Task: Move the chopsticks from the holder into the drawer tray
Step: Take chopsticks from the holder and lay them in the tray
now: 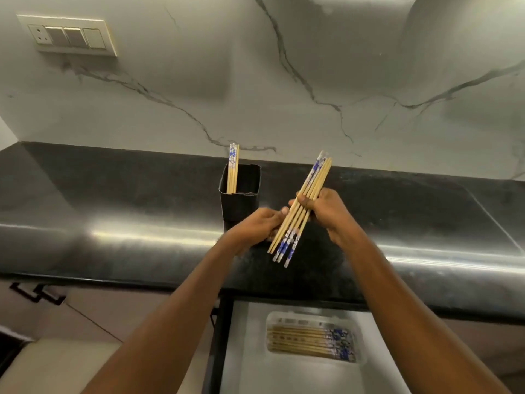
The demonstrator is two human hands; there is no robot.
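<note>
Left hand [257, 226] and right hand [324, 211] clasp blue-patterned wooden chopsticks [316, 177] in a closed grip; evening their ends should ease laying them in the white drawer tray [312, 316].

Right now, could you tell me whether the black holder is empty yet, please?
Not empty: a few chopsticks stand inside the holder, against its left wall.
</note>
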